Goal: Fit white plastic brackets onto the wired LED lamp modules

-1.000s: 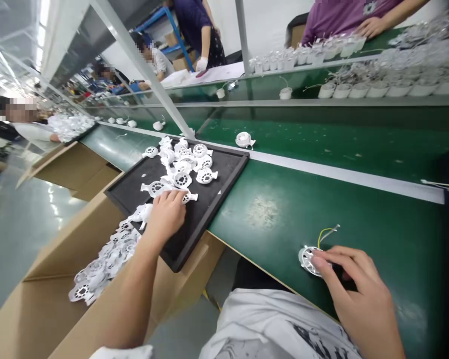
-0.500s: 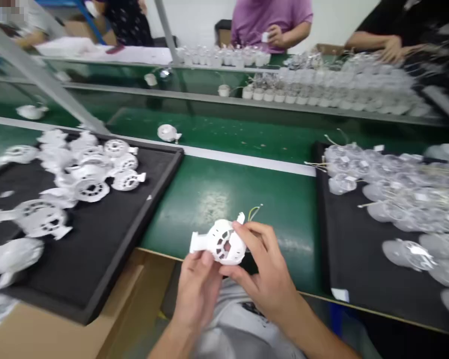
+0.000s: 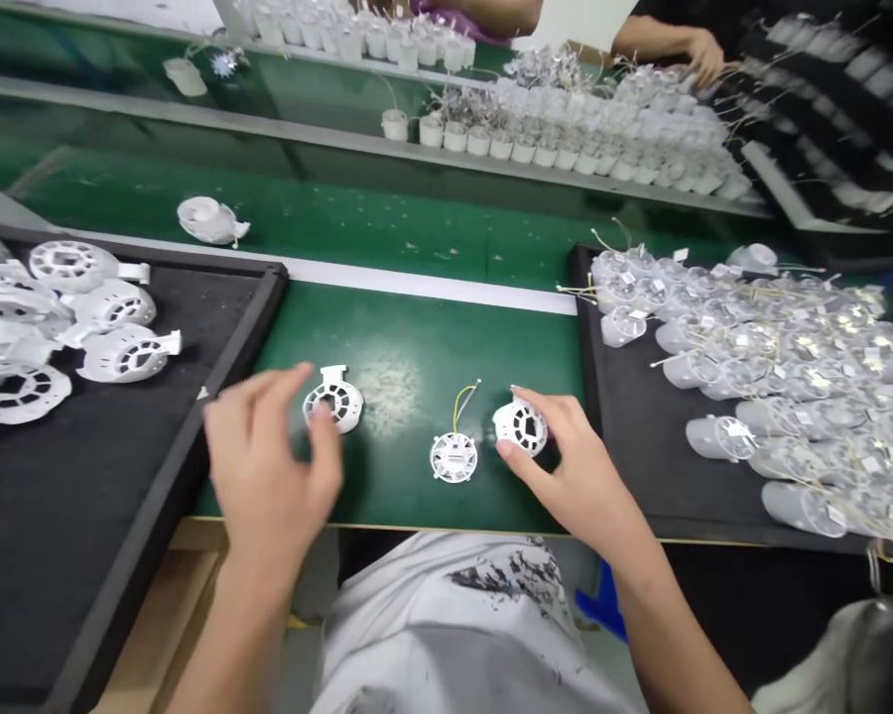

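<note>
2 hands over green belt point(image 3: 417, 337): right hand point(image 3: 570, 466) grips a vented housing point(image 3: 521, 426), open left hand point(image 3: 268, 471) beside another point(image 3: 334, 399) by tray edge point(image 3: 245, 337).

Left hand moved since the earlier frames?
Yes: the left hand has moved rightward off the black tray and is now over the green belt, just past the tray's edge.

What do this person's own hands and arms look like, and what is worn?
The left hand and right hand are bare: no gloves, and no ring or watch shows. The forearms are bare too, with no sleeve in view. A white shirt with a dark splattered print covers the torso.
</note>
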`<action>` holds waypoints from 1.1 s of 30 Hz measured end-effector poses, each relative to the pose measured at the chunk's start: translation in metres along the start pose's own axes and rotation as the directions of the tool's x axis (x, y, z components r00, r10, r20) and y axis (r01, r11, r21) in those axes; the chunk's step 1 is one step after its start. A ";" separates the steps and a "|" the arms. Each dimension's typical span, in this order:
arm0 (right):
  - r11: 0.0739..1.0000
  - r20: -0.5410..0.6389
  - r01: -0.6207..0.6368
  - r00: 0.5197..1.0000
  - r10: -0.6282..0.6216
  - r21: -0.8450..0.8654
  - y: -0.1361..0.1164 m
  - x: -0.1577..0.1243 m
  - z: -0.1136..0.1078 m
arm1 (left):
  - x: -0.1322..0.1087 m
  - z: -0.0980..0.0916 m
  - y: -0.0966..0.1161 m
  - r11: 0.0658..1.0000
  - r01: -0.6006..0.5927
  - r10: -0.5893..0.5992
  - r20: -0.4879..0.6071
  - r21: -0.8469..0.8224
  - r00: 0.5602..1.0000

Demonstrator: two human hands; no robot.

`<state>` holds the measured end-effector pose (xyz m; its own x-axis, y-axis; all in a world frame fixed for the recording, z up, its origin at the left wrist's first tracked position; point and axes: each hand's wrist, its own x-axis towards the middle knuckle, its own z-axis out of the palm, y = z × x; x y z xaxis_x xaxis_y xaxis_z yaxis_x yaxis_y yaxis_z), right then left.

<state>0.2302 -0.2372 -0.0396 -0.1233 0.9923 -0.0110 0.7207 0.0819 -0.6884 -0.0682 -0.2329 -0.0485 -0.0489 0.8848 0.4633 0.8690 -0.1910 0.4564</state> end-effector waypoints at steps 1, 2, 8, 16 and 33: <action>0.998 -0.006 0.034 0.999 -0.034 0.056 -0.008 0.001 0.002 | -0.008 0.003 0.011 0.994 -0.068 0.075 0.091 -0.085 0.993; 0.991 -0.008 0.081 0.997 -0.080 0.103 -0.015 0.002 0.004 | -0.015 0.008 0.021 0.977 -0.110 0.148 0.215 -0.181 0.965; 0.965 0.132 0.218 0.962 -0.238 0.147 -0.035 0.005 0.029 | -0.041 0.043 0.042 0.956 -0.012 0.156 0.472 -0.293 0.868; 0.968 0.161 0.251 0.955 -0.250 0.017 -0.034 0.004 0.031 | -0.041 0.047 0.040 0.963 -0.046 0.168 0.456 -0.266 0.874; 0.912 -0.134 0.400 0.912 -0.387 0.091 -0.067 0.022 0.073 | 0.047 0.003 0.006 0.735 0.398 -0.148 0.443 -0.549 0.884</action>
<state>0.1291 -0.2280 -0.0466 -0.2998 0.8861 0.3535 0.5461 0.4633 -0.6980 -0.0644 -0.1912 -0.0260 0.0463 0.9989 0.0061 0.3494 -0.0219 0.9367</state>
